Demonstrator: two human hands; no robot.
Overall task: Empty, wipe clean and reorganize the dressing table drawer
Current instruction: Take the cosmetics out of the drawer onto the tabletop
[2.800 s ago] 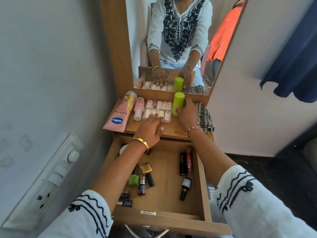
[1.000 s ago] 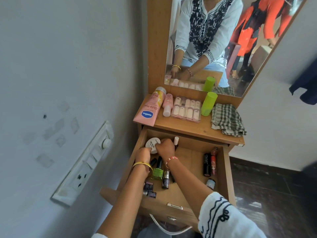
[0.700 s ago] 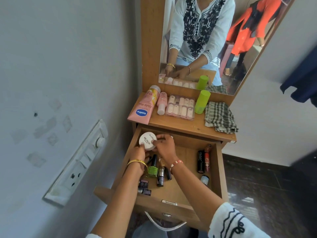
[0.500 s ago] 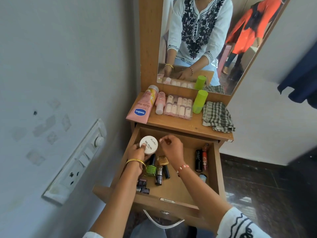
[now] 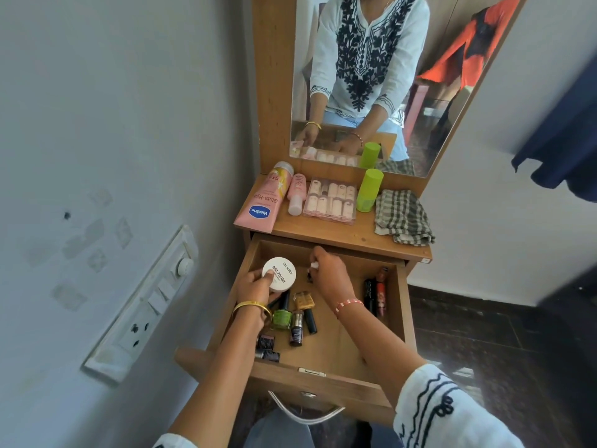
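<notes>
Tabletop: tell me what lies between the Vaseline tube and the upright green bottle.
In the head view, between the Vaseline tube and the green bottle lie a small pink bottle and, to its right, a clear box of press-on nails.

Drawer (image 5: 400, 321) pulled out, open from above. Left half obstructed: left hand (image 5: 255, 287) holding a white round jar (image 5: 279, 275) over a cluster of nail polish bottles (image 5: 292, 318). Right hand (image 5: 329, 276) occupies the rear centre, pinching a small white-capped item (image 5: 314, 265). Dark and red tubes (image 5: 374, 294) lie along the right wall. Bare floor between cluster and tubes, crossed by the right forearm. Tabletop (image 5: 339, 232) overhangs the drawer's rear; its front strip is free, its back crowded with a pink tube (image 5: 263, 202), a clear case (image 5: 331, 202), a green bottle (image 5: 369, 190) and a checked cloth (image 5: 402, 218).
</notes>
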